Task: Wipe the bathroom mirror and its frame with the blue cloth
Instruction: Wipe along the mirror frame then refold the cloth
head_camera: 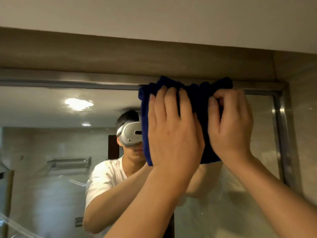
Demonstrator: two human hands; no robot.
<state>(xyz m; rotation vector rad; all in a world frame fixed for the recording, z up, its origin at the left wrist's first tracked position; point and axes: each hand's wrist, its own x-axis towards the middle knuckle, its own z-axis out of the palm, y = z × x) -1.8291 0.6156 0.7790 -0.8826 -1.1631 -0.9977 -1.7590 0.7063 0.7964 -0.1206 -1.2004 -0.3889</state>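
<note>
Blue cloth (193, 100) held flat against the upper right part of the bathroom mirror (51, 152), bunched top edge lapping over the metal frame (77, 83) along the top of the glass, lower edge hanging down the pane. Pressed to the cloth by the left hand (173, 133), palm on the fabric, fingers extended and spread upward toward the frame. Gripped at the cloth's right side by the right hand (229, 124), fingers curled into the folds just below the top rail. Both forearms raised from the near lower right of the scene, bare to the edge of view, hands close beside each other with a strip of cloth showing between them.

Frame's right upright (283, 134) seen just right of the right hand, meeting the top rail at the corner. Beige tiled wall (305, 117) to the right of the frame, a band of the same tile above it, pale ceiling (154, 14) farther up.

Reflected in the glass at left: a person in a white short-sleeved shirt (106, 177) wearing a grey headset (130, 134), arms raised; a bright ceiling light (78, 103) and a smaller one below it; a metal towel rack (68, 163) on the far tiled wall; a dark doorway (113, 146) behind the person's head
</note>
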